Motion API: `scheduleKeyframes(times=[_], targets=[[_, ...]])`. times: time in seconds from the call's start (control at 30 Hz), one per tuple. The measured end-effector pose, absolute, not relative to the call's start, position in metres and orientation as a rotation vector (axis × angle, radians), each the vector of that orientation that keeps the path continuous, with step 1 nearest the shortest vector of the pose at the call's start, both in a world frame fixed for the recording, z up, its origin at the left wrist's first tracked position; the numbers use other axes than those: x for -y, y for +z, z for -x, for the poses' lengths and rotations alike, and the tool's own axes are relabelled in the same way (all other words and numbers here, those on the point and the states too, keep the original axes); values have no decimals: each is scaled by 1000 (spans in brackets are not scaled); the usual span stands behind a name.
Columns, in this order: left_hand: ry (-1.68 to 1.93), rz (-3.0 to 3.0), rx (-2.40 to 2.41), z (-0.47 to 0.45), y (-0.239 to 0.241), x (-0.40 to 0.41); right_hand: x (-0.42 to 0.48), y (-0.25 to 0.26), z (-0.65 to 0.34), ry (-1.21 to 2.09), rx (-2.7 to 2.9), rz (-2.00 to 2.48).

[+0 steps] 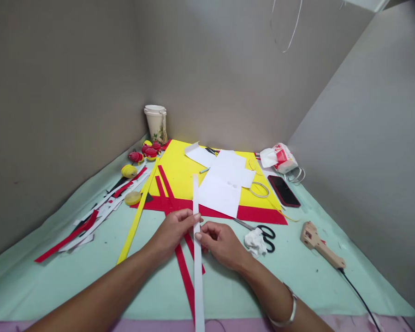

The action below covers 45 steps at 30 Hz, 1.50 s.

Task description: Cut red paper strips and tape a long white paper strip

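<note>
From far off, I am following a long white strip (pixel 198 276), which is lying lengthwise away from the person, its near end running out of my view. The left hand (pixel 177 227) is pinching it between thumb and fingers, and just nearer, the right hand (pixel 222 243) is grasping it likewise. Two red strips (pixel 184 273) are crossing underneath; I cannot tell whether they are touching it. I am judging that unequal thumb pressure could be creasing or twisting the strip, and that a low fingertip could be dragging the red ones along. Beyond, white sheets (pixel 224 182) are lying loose on a yellow sheet (pixel 176 161), so the far end could be nudging them. Rightward, scissors (pixel 267 231) are lying against a crumpled tissue (pixel 255 242); a swinging wrist could be knocking both. Farther out, a glue gun (pixel 321 246) is resting, and its cord (pixel 358 294) could be snagging a forearm.
</note>
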<state>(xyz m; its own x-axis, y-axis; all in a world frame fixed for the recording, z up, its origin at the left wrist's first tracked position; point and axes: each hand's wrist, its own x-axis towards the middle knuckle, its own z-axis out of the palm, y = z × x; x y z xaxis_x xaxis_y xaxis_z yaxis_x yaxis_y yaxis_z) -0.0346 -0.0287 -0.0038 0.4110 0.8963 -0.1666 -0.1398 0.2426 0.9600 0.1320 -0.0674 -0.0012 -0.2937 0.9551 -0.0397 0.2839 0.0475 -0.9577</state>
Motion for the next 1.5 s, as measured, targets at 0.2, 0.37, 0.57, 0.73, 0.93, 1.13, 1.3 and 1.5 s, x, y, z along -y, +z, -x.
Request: scheduleKeyframes(times=[0.2, 0.37, 0.57, 0.73, 0.93, 1.13, 1.3, 1.5], targets=[[848, -1087, -869, 34, -4, 27, 67, -5, -132, 1255, 1654, 1275], [843, -984, -772, 33, -1, 28, 66, -6, -132, 1238, 1650, 1289], [849, -1091, -850, 34, -3, 27, 66, -4, -131, 1232, 1659, 1285], [827, -1110, -896, 34, -1, 28, 66, -4, -132, 1235, 1666, 1280], [832, -1126, -900, 33, -2, 28, 67, -3, -132, 1240, 1671, 1280], [821, -1133, -886, 35, -4, 27, 67, -4, -131, 1261, 1645, 1266], [848, -1164, -848, 35, -1, 28, 66, -1, -131, 1293, 1567, 1262], [826, -1272, -916, 34, 7, 32, 64, -2, -132, 1330, 1435, 1234]])
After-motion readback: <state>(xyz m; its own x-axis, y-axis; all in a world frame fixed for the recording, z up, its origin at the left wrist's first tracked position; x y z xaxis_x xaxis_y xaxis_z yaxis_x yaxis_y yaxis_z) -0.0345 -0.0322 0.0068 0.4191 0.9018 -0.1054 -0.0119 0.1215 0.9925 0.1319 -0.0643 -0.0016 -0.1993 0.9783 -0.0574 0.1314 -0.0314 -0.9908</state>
